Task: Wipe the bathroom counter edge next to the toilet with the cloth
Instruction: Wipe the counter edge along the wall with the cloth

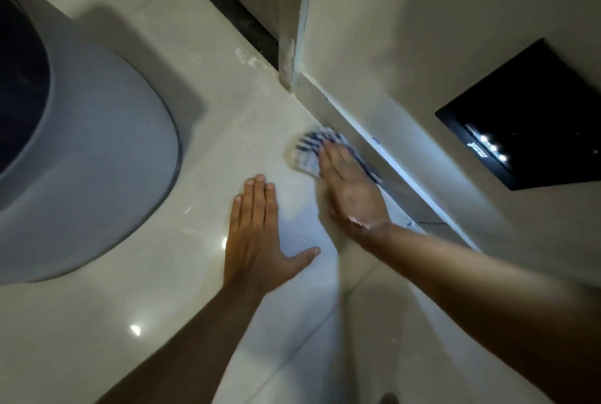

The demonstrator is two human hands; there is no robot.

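Observation:
A blue-and-white striped cloth [309,148] lies bunched on the pale glossy surface [227,130], right against the base of the wall edge [383,146]. My right hand [349,185] presses flat on the cloth, fingers extended over it and covering its near part. My left hand [257,234] rests flat on the same surface a little to the left, fingers together, thumb spread, holding nothing. The grey toilet bowl [97,159] fills the left side of the view.
A black glossy panel [527,117] with small lights is set in the beige wall at the right. A vertical wall corner [292,45] with a dark strip behind it meets the surface above the cloth. Tile joints run across the lower surface.

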